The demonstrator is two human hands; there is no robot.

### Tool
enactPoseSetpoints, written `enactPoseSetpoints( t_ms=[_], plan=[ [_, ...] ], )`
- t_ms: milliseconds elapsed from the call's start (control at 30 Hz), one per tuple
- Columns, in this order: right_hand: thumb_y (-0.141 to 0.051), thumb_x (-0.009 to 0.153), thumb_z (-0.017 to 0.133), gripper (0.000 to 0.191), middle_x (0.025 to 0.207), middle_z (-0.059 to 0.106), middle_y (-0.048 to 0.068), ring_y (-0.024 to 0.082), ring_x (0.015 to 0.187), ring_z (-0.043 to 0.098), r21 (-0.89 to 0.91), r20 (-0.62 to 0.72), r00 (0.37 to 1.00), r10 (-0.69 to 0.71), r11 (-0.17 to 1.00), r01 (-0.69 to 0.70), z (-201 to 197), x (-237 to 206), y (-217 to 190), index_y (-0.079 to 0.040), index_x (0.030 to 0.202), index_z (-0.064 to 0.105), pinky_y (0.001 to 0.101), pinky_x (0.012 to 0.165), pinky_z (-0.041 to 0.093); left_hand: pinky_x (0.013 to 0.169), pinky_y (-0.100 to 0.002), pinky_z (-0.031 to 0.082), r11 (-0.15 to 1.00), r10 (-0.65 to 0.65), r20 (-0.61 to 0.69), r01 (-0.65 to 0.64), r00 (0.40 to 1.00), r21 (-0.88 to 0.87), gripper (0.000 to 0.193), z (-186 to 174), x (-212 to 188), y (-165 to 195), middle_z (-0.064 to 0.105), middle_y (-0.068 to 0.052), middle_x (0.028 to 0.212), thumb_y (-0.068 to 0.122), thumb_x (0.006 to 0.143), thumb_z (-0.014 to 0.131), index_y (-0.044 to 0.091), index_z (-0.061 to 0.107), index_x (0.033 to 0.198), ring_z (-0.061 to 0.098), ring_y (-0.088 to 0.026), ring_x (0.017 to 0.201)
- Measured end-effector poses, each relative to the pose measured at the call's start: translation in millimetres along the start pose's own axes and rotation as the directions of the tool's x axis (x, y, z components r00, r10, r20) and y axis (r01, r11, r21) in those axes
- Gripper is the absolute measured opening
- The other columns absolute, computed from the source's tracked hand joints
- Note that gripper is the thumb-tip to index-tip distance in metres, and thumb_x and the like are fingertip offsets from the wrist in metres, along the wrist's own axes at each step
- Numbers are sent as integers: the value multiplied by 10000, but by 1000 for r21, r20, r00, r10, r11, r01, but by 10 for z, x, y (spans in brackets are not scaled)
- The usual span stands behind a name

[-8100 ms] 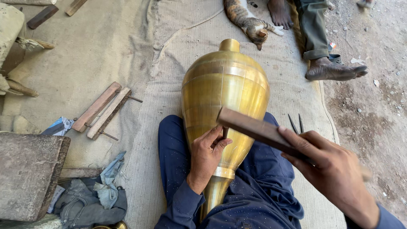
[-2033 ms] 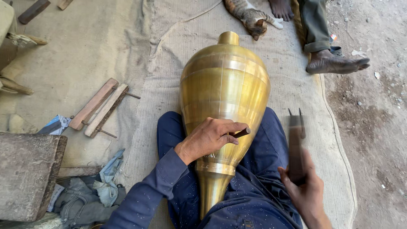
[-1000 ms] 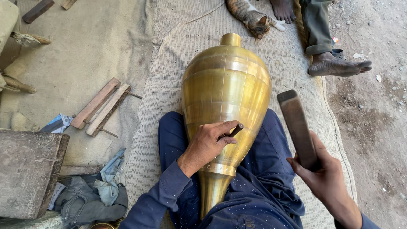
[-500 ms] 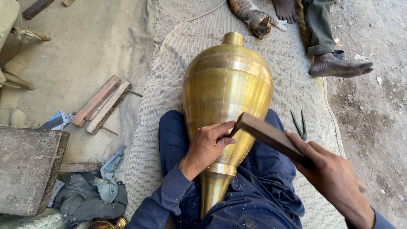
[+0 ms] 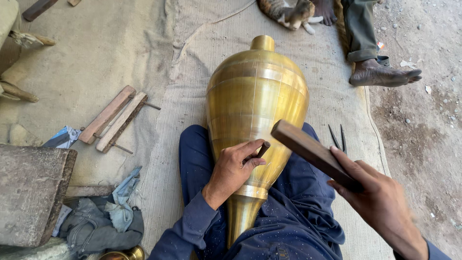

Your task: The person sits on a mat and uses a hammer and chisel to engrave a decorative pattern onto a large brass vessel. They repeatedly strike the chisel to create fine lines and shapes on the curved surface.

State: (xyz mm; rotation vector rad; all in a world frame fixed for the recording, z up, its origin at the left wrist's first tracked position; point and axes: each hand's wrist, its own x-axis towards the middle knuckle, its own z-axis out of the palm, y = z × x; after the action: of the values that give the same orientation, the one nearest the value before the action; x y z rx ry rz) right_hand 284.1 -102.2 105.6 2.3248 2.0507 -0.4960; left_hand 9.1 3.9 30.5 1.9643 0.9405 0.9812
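While the left hand is pinching a mostly hidden punch against the brass vessel, the right hand is gripping a wooden bar. The vessel's foot is disappearing between the legs.

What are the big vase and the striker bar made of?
Vase: looks like brass, a golden satin sheen with turned bands and scribed lines. Bar in the right hand: probably wood, matte brown, square-edged. Left hand holds a small dark punch, likely steel.

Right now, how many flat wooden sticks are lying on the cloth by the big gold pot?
2. Both wooden sticks lie side by side left of the brass vessel: the left stick and the right stick. More may be hidden out of view.
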Motion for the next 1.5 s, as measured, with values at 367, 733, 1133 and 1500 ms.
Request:
enactPoseSetpoints(
  t_ms=[367,733,1133,1500],
  plan=[
    [-458,953,715,714,1044,742,-108,38,846,749,-346,211,963,166,934,-85,9,-69,-32,-416,1561,345,211,826,643,748,-293,655,1000,5,-37,-5,999,-19,456,45,-86,-46,767,-108,1077,146,838,812,58,681,1266,784,-188,898],
    [-308,832,787,787,1119,771,-8,159,912,775,142,25,1000,9,990,-12,-10,-66,32,-337,1529,426,307,840,644,719,-275,657,999,-37,-31,36,999,-27,461,59,-99,-63,774,-95,1057,135,837,808,69,685,1276,784,-174,874],
    [-201,732,814,868,1112,758,55,190,886,783,464,-195,976,-94,868,176,59,-97,34,-256,1523,459,360,748,641,717,-275,655,998,-50,-34,48,998,-30,463,56,-112,-47,776,-104,1049,152,839,805,70,690,1280,780,-175,874],
    [-340,834,791,808,1038,791,-24,105,835,778,79,62,998,25,996,-30,-7,-54,31,-343,1545,408,277,786,633,740,-281,659,999,-32,-45,31,998,-18,471,80,-135,-76,769,-119,1097,151,839,805,59,679,1283,783,-187,896]
  ],
)
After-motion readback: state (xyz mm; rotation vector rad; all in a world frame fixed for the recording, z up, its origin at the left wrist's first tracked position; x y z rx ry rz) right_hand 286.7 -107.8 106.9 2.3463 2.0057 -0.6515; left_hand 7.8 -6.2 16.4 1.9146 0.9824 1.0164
